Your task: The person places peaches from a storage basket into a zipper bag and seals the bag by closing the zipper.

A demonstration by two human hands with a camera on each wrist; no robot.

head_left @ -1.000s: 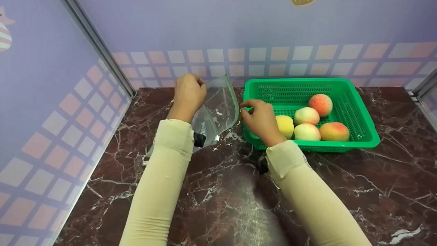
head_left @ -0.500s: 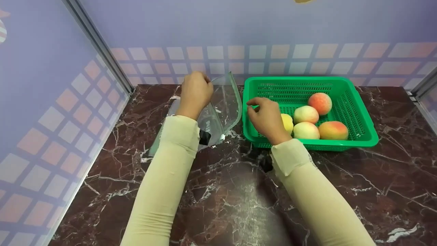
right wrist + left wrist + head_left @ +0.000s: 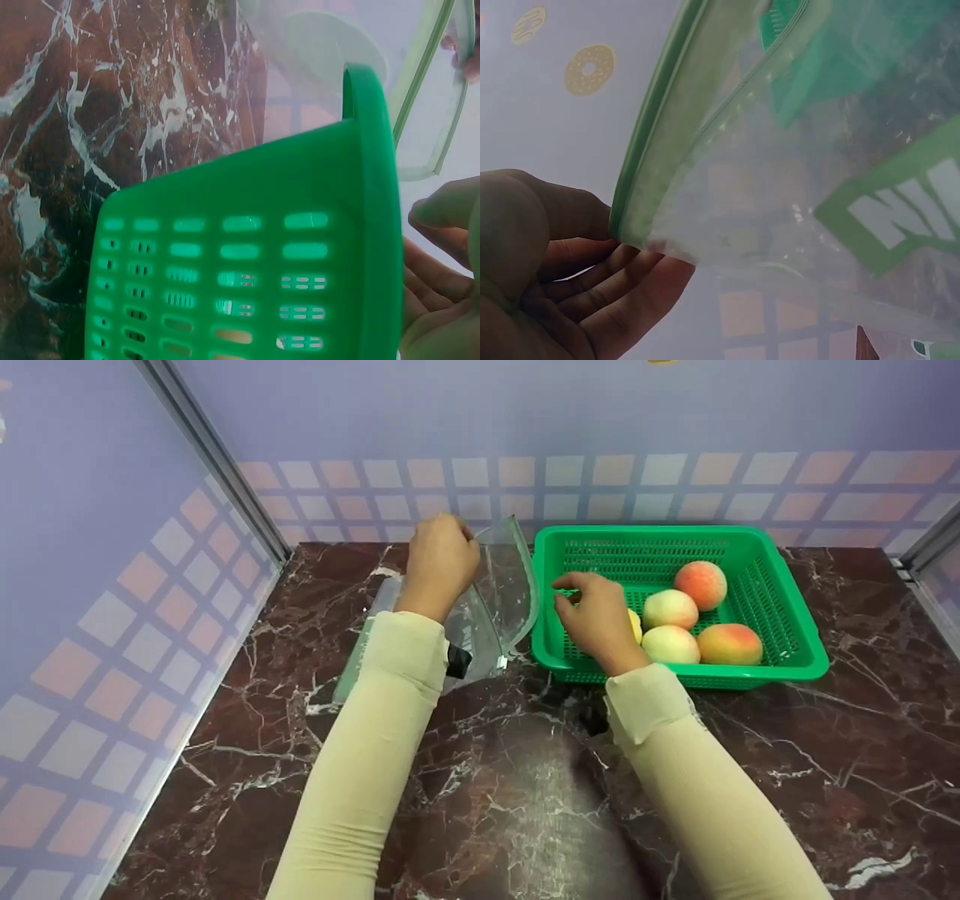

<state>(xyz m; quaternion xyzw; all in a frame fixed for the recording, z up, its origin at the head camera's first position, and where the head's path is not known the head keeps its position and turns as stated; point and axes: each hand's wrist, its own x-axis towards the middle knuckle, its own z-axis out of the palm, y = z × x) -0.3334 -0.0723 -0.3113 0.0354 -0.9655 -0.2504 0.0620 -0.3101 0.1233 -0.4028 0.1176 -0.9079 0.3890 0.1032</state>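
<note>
My left hand [image 3: 442, 559] pinches the edge of a clear zip bag [image 3: 514, 574] near its green-edged mouth, between thumb and fingers in the left wrist view. The bag's mouth gapes, and a small white slider [image 3: 502, 662] sits at its near corner. A green panel with white letters [image 3: 900, 214] is printed on it. My right hand [image 3: 596, 615] hovers over the left end of a green basket [image 3: 814, 649], fingers loosely curved and holding nothing. In the basket lie several peaches [image 3: 671, 610] and a mango-like fruit [image 3: 730, 644]; a yellow fruit [image 3: 636, 624] is mostly behind my right hand.
Everything stands on a dark red marbled tabletop [image 3: 495, 795]. Lilac panels with a checked band [image 3: 566, 480] rise at the back and left. The basket is close to the back panel, with its left rim beside the bag's mouth.
Both hands have moved to the right. The bag's mouth has come along with my left hand up to the basket's rim, and my right hand is now farther over the basket.
</note>
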